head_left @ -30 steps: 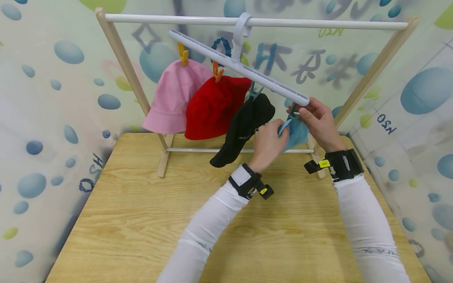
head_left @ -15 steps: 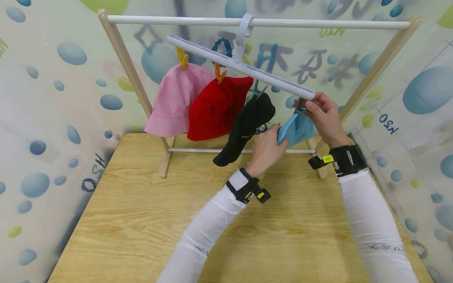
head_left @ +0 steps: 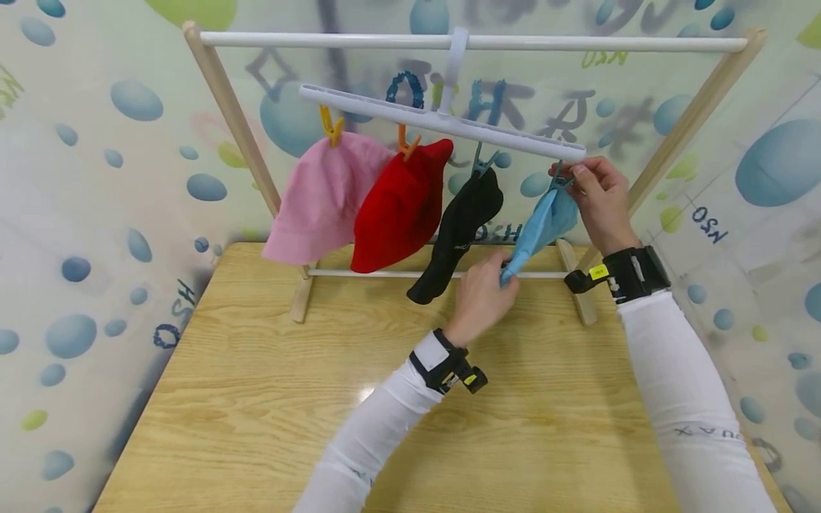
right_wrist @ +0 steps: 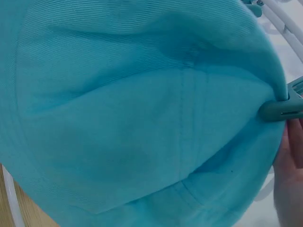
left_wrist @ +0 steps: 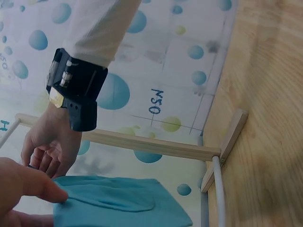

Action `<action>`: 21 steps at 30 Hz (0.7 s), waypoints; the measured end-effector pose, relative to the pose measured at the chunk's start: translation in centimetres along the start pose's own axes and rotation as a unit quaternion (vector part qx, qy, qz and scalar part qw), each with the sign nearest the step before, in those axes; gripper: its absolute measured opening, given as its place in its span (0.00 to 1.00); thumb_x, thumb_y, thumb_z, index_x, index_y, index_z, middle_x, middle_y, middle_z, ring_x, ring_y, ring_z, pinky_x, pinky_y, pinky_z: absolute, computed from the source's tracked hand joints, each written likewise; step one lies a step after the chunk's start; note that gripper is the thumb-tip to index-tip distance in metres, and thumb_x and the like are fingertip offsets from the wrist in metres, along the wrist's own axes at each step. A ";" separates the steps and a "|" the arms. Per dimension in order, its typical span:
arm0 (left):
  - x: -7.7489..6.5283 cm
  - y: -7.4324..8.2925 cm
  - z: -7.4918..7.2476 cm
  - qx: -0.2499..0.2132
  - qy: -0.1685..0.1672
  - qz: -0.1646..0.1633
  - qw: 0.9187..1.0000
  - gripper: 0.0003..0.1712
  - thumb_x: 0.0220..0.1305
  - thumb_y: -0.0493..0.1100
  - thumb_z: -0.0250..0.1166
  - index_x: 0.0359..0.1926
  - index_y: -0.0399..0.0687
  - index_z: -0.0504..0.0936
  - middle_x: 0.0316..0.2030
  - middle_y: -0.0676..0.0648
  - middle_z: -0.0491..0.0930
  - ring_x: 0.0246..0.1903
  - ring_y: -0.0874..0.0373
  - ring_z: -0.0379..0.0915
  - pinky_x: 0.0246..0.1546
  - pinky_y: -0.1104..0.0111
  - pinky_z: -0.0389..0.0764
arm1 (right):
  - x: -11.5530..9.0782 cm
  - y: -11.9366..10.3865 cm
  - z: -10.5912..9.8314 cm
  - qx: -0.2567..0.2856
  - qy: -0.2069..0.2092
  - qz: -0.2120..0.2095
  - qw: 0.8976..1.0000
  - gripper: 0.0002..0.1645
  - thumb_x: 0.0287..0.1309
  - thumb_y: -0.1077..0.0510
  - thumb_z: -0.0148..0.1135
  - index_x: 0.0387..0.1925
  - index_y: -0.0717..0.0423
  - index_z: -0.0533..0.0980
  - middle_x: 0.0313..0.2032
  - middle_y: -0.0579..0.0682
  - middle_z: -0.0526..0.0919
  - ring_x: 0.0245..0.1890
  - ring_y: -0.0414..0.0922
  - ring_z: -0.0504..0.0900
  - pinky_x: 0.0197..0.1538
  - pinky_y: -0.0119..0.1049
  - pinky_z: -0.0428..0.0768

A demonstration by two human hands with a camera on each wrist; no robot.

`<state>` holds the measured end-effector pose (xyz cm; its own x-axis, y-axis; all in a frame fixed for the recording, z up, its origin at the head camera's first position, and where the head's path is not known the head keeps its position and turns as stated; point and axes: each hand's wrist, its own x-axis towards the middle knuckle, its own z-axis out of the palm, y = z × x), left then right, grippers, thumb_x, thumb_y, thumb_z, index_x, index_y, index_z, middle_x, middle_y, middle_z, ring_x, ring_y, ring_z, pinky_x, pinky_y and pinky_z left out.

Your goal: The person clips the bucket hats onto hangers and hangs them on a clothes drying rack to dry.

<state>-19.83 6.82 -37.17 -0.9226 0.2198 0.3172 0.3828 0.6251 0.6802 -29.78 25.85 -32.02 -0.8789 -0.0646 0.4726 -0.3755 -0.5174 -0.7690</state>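
A light-blue bucket hat (head_left: pixel 545 221) hangs by its crown from a teal clothespin (head_left: pixel 559 183) at the right end of the white hanger (head_left: pixel 442 122). My left hand (head_left: pixel 482 296) pinches the hat's brim and draws it down to the left; the left wrist view shows thumb and finger on the fabric (left_wrist: pixel 118 198). My right hand (head_left: pixel 604 196) is up at the clothespin, its thumb and fingers gripping it just under the hanger. The right wrist view is mostly filled by the hat (right_wrist: pixel 118 118), with the clothespin (right_wrist: pixel 284 108) biting its edge.
Along the hanger hang a pink bucket hat (head_left: pixel 321 196), a red hat (head_left: pixel 404 206) and a black cap (head_left: pixel 465 221), each on a clothespin. The hanger hooks over the white rail (head_left: pixel 577 44) of a wooden-legged rack on the wooden table (head_left: pixel 269 399).
My right hand has risen slightly to the right, and the hanger is less tilted. My left hand has pulled the blue hat's brim lower, stretching the hat. The other hats have swung a little.
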 end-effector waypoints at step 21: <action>-1.6 -0.9 1.2 -0.012 -0.013 -0.030 0.999 0.16 0.57 0.41 0.62 0.47 0.44 0.76 0.43 0.45 0.82 0.38 0.56 0.77 0.32 0.67 0.78 | 2.5 -0.2 -1.7 -0.066 0.031 -0.004 0.997 0.10 0.57 0.66 0.56 0.37 0.72 0.73 0.34 0.56 0.83 0.37 0.47 0.79 0.43 0.29 0.80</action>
<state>-18.71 6.80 -39.05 -0.9446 0.2026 0.2580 0.3277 0.6191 0.7136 -32.38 27.22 -31.36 -0.8906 -0.0056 0.4547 -0.4148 -0.3997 -0.8174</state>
